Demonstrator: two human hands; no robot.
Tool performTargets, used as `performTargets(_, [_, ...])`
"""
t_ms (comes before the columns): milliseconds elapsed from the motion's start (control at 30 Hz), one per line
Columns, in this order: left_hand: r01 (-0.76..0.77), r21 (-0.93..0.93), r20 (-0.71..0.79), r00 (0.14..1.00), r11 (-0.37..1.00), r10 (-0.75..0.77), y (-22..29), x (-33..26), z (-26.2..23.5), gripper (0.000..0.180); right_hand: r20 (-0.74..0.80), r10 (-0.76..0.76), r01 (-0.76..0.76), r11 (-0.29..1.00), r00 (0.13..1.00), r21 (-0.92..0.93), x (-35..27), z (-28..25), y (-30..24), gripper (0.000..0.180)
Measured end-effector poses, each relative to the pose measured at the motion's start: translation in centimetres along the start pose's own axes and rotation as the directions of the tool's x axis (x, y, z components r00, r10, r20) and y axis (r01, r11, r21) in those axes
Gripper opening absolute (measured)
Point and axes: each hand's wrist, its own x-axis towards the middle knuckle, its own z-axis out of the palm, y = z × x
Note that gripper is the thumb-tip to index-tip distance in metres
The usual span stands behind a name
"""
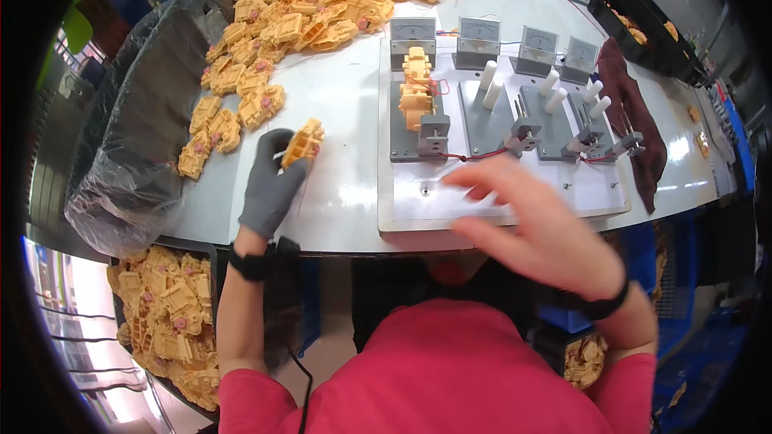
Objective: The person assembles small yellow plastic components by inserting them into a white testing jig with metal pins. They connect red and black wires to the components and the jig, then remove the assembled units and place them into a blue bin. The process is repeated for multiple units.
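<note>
My left hand, in a grey glove, is closed on a yellow plastic housing above the white table. My bare right hand hovers over the front of the test fixture, its fingers apart and slightly blurred, holding nothing that I can see. Another yellow housing with thin red wires sits on the leftmost grey station of the fixture. The other stations carry white upright pegs and small grey metal blocks at the front. Behind them stand several analog meters.
A big heap of yellow housings covers the table's back left. Left of it stands a bin lined with clear plastic. More housings fill a crate below the table edge. A dark red cloth and black tray lie right.
</note>
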Motion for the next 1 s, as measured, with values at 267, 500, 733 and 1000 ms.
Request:
performTargets(267, [0.299, -0.596, 0.052, 0.941, 0.745, -0.335, 6.4, -8.9, -0.2, 0.058, 0.254, 0.153, -0.02, 0.888, 0.955, -0.46, 12.1, -5.1, -1.2, 0.037])
performTargets(500, [0.258, -0.629, 0.038, 0.952, 0.733, -0.303, 7.4, -12.6, 0.5, 0.057, 0.557, 0.398, -0.259, 0.913, 0.729, -0.314, 17.4, -3.6, 1.0, 0.033])
performTargets(733, [0.205, -0.684, 0.004, 0.961, 0.7, -0.277, 7.7, -12.6, 0.8, 0.058, 0.521, 0.404, -0.216, 0.897, 0.752, -0.385, 17.6, -4.2, 0.0, 0.04])
performTargets(1000, [0.265, -0.873, 0.194, 0.959, 0.41, -0.208, 11.8, -9.6, 2.3, 0.067, 0.114, 0.092, -0.051, 0.947, 0.989, -0.317, 9.0, -9.4, -4.3, 0.045])
